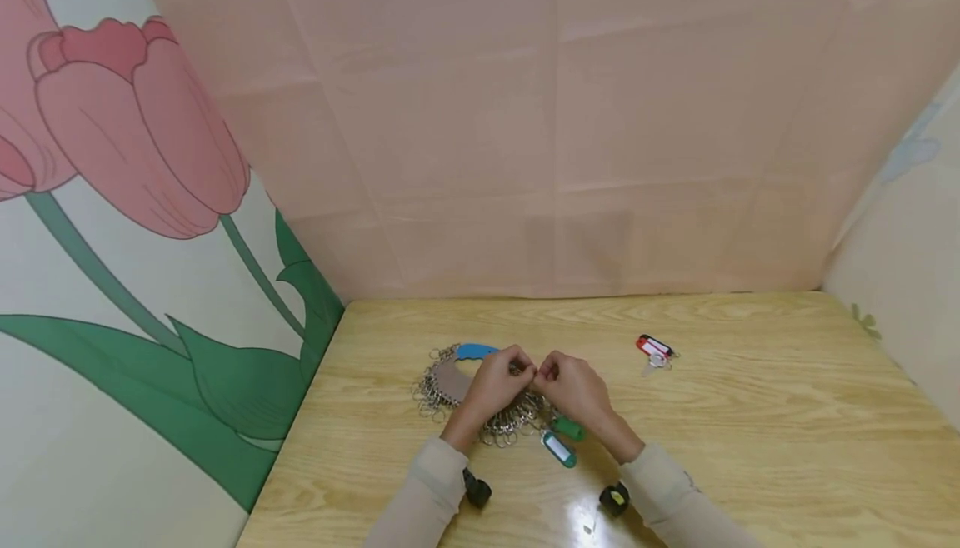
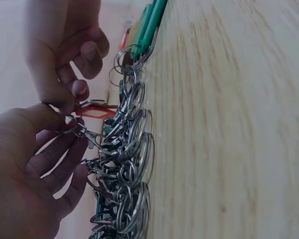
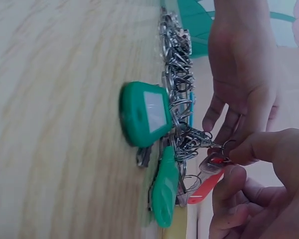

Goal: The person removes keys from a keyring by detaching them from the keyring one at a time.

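Both hands meet over a ring-shaped key holder with a blue handle (image 1: 475, 351), lying on the table and fringed with metal clasps and split rings (image 2: 134, 144). My left hand (image 1: 495, 381) pinches a small split ring (image 2: 69, 126) joined to one of the clasps (image 2: 92, 137). Fingertip to fingertip with it, my right hand (image 1: 581, 390) pinches a key (image 3: 212, 163) at its head, by that ring. A red key tag (image 3: 205, 190) hangs by the key. Whether the key is threaded on the ring is hidden by the fingers. Two green key tags (image 1: 558, 450) (image 3: 164, 191) hang from the holder's near right side.
Farther right on the wooden table (image 1: 750, 431) lie a red and a black key tag with a key (image 1: 656, 351). Black wrist straps show at the left sleeve (image 1: 427, 481) and the right sleeve (image 1: 667, 485). A pink-covered wall (image 1: 555, 156) bounds the table's back.
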Demonstrator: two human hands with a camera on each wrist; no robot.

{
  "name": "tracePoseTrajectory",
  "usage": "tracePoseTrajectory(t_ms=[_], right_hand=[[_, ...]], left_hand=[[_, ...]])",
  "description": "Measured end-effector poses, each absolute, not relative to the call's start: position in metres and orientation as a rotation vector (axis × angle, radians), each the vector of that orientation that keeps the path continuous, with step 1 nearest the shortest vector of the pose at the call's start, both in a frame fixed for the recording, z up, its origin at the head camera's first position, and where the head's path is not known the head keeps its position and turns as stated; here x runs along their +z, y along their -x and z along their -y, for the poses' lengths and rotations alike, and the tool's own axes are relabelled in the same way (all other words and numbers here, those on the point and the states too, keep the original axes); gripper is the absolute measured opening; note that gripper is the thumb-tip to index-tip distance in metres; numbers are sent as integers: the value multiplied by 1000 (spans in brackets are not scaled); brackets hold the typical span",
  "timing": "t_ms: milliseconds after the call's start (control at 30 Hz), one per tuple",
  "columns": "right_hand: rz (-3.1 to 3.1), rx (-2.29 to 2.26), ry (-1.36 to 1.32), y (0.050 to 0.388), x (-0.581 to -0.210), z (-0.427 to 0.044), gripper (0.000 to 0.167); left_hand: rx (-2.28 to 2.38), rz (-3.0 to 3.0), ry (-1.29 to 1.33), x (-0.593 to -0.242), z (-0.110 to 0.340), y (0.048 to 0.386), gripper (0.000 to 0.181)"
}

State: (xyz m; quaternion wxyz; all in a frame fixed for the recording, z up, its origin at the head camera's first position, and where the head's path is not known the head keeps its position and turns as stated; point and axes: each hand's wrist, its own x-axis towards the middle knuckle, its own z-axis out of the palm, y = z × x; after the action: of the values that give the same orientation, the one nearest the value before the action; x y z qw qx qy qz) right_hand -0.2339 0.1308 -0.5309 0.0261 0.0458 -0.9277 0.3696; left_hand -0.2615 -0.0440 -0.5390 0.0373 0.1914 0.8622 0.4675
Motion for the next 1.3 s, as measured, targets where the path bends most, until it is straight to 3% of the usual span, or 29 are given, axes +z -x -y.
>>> tracePoseTrajectory(t_ms=[567,1300], right_hand=[[2804,1587,-111,236,-528,-135,10],[2705,1680,-145,238,-533,-135,8]], left_hand=[[1478,-2602,-647,-540,49,263,11],[1487,-2580,-606,-537,52,261,13]])
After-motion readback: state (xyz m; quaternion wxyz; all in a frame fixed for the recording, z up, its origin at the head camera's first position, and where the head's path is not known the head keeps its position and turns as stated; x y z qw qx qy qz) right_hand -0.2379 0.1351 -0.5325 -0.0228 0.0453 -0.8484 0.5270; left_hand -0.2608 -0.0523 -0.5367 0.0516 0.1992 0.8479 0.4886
